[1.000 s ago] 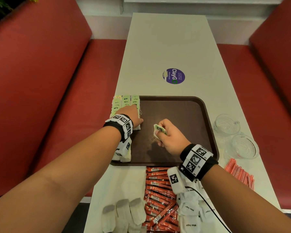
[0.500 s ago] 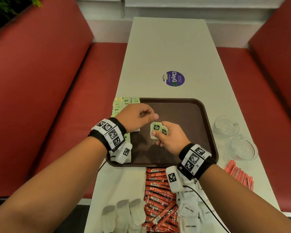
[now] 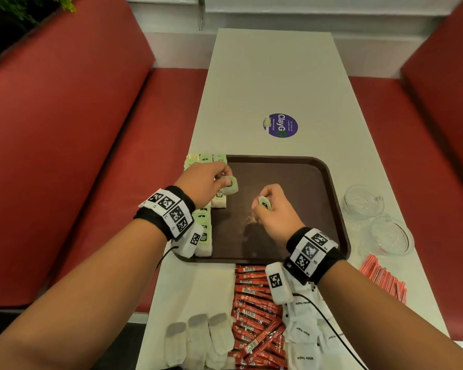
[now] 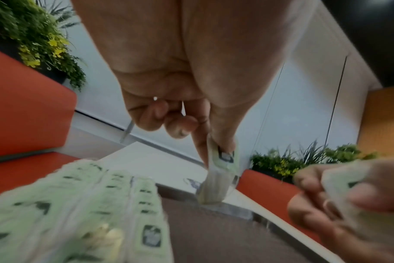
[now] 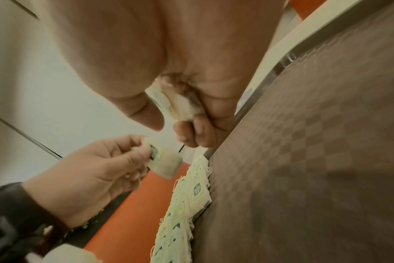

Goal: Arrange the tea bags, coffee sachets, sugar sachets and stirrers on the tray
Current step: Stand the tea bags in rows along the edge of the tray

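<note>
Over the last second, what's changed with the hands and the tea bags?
The left hand left the tea-bag rows, took one tea bag from the right hand and carries it back toward the rows. The right hand keeps pinching another tea bag above the tray. Everything else is unmoved.

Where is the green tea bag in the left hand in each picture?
Head: tea bag left of centre, over the tray's left side.
Left wrist: tea bag at centre, hanging from the fingers.
Right wrist: tea bag lower left, pinched by the left hand.
Shared landmark: the rows of tea bags along the tray's left edge.
</note>
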`<action>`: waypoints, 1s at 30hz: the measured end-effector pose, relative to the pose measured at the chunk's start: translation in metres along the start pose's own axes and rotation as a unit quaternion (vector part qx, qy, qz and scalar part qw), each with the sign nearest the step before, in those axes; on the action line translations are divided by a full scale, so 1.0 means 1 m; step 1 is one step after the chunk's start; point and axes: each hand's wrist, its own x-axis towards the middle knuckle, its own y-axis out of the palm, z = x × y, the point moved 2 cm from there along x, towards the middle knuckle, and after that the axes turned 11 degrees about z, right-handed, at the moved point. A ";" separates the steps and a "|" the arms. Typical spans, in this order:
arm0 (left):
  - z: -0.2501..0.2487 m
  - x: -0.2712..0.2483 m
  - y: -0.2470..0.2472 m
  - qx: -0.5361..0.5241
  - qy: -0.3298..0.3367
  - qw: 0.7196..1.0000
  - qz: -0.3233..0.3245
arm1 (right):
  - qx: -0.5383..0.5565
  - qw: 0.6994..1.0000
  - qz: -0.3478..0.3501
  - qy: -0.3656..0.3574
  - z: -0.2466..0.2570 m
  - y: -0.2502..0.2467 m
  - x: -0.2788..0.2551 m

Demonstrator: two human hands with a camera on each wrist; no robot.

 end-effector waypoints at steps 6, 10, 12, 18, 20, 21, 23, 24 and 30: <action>0.026 0.015 0.024 0.091 -0.078 0.981 0.152 | -0.042 0.999 0.014 0.013 -0.003 -0.005 -0.001; 0.034 0.026 0.029 0.098 -0.105 0.982 0.121 | -0.026 0.999 0.032 0.007 -0.004 -0.006 -0.001; 0.038 0.033 0.029 0.097 -0.119 0.982 0.107 | -0.013 0.999 0.041 0.008 -0.005 -0.005 -0.002; 0.035 0.041 0.030 0.137 -0.153 0.976 0.068 | 0.040 0.996 0.074 0.021 0.001 -0.001 -0.006; 0.029 0.043 0.034 0.157 -0.160 0.972 0.064 | 0.051 0.994 0.091 0.024 0.004 0.000 -0.008; 0.027 0.044 0.037 0.170 -0.163 0.969 0.069 | 0.050 0.994 0.095 0.022 0.004 0.000 -0.009; 0.027 0.048 0.043 0.188 -0.167 0.964 0.083 | 0.047 0.994 0.095 0.017 0.005 0.001 -0.010; 0.028 0.049 0.045 0.191 -0.171 0.963 0.089 | 0.044 0.994 0.094 0.016 0.004 0.001 -0.009; 0.027 0.045 0.042 0.179 -0.175 0.964 0.091 | 0.042 0.993 0.105 0.021 0.002 0.000 -0.005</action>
